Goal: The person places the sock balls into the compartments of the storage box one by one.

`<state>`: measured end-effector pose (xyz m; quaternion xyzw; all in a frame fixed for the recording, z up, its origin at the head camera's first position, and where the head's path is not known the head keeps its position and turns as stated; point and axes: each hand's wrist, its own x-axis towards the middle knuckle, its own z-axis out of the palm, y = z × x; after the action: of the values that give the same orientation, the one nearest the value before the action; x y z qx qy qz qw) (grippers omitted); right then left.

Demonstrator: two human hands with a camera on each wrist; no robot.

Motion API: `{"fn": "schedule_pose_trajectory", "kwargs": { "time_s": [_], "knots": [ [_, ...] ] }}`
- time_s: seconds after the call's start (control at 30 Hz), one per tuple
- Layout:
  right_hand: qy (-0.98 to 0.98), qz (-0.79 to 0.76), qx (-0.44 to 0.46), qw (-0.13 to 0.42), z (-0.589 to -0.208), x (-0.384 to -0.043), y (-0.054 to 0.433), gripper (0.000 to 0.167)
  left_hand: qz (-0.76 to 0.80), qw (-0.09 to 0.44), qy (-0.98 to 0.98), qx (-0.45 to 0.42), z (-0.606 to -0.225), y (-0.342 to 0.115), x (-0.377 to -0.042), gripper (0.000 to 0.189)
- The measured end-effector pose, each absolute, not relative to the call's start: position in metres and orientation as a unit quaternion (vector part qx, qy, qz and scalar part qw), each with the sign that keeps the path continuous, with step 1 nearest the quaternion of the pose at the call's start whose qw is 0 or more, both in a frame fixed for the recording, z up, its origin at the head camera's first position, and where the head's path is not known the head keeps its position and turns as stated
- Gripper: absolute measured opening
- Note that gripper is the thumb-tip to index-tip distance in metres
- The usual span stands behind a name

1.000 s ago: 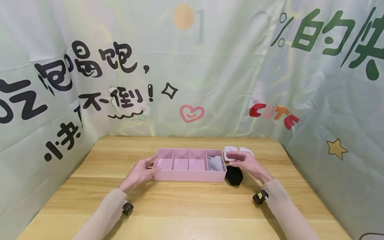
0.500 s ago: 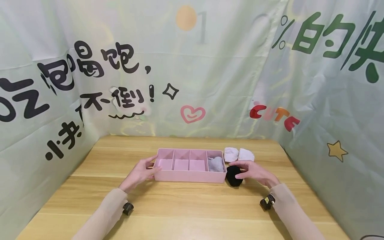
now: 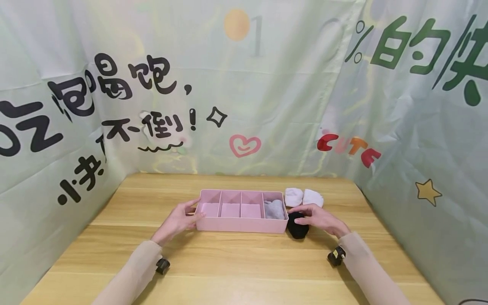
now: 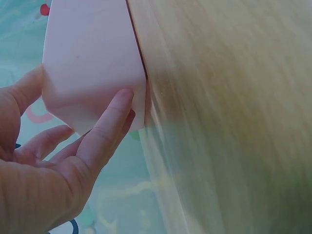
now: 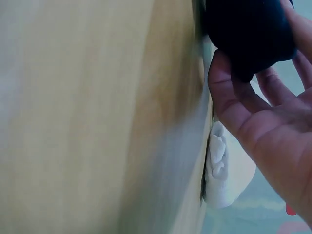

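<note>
A pink box (image 3: 240,225) with several compartments in a row stands on the table. My left hand (image 3: 178,219) grips its left end, and in the left wrist view the fingers (image 4: 105,129) and thumb lie against the box's outer walls. A grey rolled sock (image 3: 273,209) fills the rightmost compartment. Just outside the box's right end is a black rolled sock (image 3: 298,229). My right hand (image 3: 324,219) holds it between thumb and fingers, which curl around it in the right wrist view. Whether the sock touches the table is unclear.
Two white folded socks (image 3: 293,197) sit side by side behind the black one, near the box's back right corner. The wooden table (image 3: 236,267) is bounded at the back and both sides by printed cloth walls (image 3: 282,106).
My right hand has come down from above the white socks onto the black sock and closed around it. The left hand has kept its grip on the box.
</note>
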<state>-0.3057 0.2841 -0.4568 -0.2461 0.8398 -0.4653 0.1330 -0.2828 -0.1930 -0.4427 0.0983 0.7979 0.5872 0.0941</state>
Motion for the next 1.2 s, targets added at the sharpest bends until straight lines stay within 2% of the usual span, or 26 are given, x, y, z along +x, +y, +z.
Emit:
{"fn": "schedule_pose_trajectory", "kwargs": {
  "time_s": [0.23,0.63,0.93,1.2],
  "knots": [
    [0.835,-0.482,-0.236,0.119,-0.456,-0.305,0.288,0.038,0.583,0.095,0.8,0.102,-0.442,-0.193,-0.282,0.073],
    [0.804,-0.571,-0.161,0.037,-0.444,-0.304,0.287,0.046,0.58,0.094,0.804,0.09,-0.442,-0.189,-0.284,0.072],
    [0.787,-0.601,-0.136,0.031,-0.437,-0.314,0.272,0.046,0.576,0.094,0.809,0.074,-0.449,-0.19,-0.28,0.073],
    [0.754,-0.641,-0.143,-0.001,-0.431,-0.318,0.252,0.044,0.582,0.094,0.804,0.077,-0.445,-0.191,-0.283,0.073]
  ]
}}
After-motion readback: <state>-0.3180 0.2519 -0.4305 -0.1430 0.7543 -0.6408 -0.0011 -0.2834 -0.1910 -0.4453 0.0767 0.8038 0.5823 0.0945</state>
